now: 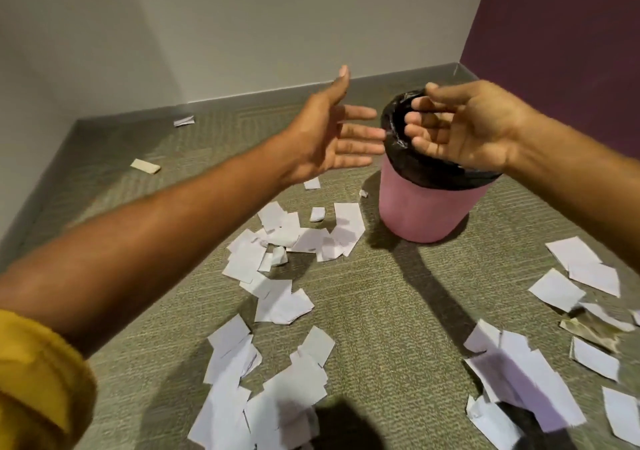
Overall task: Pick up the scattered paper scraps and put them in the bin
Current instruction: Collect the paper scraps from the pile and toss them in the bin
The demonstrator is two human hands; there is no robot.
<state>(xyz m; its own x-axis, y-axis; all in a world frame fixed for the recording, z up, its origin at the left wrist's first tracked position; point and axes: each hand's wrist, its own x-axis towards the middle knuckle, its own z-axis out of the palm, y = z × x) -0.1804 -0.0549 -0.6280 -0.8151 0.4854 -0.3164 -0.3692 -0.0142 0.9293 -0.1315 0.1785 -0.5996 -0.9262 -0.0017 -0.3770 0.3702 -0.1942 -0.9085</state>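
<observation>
Over the far part of the carpet (388, 314), both hands hang at the mouth of the bin (422, 210), a pink tub with a black liner (433, 171) folded over its rim. The left hand (332, 138) is just left of the rim, fingers straight and spread, palm turned toward the bin. The right hand (464, 131) is above the opening, fingers loosely curled with the palm facing left. Neither holds any paper that I can see, so this reads as the moment between dropping a load and going for another.

Most of the job looks undone. The paper scraps (294, 238) lie all over the floor: one drift just left of the bin's foot, a thicker heap (263, 397) near the bottom of the view, another spread (519, 377) near and to the right, and more sheets (581, 273) at the right edge, one of them a brownish piece (588, 328). Two strays (145, 166) sit well apart at the far left, close to the wall (242, 34).

To do the next step well, I would start with the drift nearest the bin, since the carry is shortest. Sweeping overlapping pieces together with flat palms should gather more than pinching single bits, and the carpet may snag the edges, so lifting from underneath seems wiser. Cupping both hands round the load should stop light scraps fluttering out. Letting go low inside the liner, not from above the rim, should keep them from drifting back down. The far strays can wait till last.
</observation>
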